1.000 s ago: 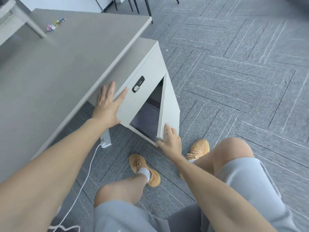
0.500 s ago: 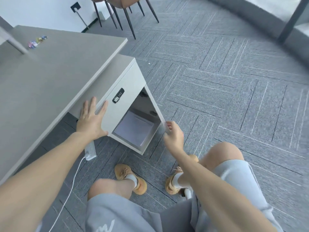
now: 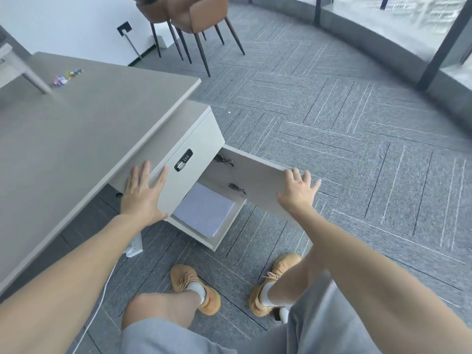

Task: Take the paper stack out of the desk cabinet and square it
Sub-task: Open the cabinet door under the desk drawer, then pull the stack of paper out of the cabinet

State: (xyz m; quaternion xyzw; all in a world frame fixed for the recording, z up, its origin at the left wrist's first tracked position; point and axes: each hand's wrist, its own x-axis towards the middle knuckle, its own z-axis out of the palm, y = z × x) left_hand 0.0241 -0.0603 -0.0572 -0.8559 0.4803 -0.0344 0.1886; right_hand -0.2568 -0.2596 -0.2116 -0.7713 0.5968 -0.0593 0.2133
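Note:
The light grey desk cabinet (image 3: 196,139) with a combination lock (image 3: 183,159) stands under the desk. Its door (image 3: 255,180) is swung wide to the right. Inside, on the bottom shelf, lies a white paper stack (image 3: 204,209), flat and partly under the cabinet front. My left hand (image 3: 143,192) rests flat, fingers spread, against the cabinet's front left edge. My right hand (image 3: 297,190) lies on the outer edge of the door with fingers spread, not wrapped around it.
The grey desk top (image 3: 76,139) fills the left, with small coloured clips (image 3: 67,76) on it. A white power strip (image 3: 134,247) and cable lie on the carpet under the desk. Brown chairs (image 3: 189,19) stand at the back. My knees and tan shoes (image 3: 194,290) are below the cabinet.
The cabinet door has swung from nearly shut to wide open, pushed out to the right by my right hand. The paper stack has come into view. My left hand stayed on the cabinet.

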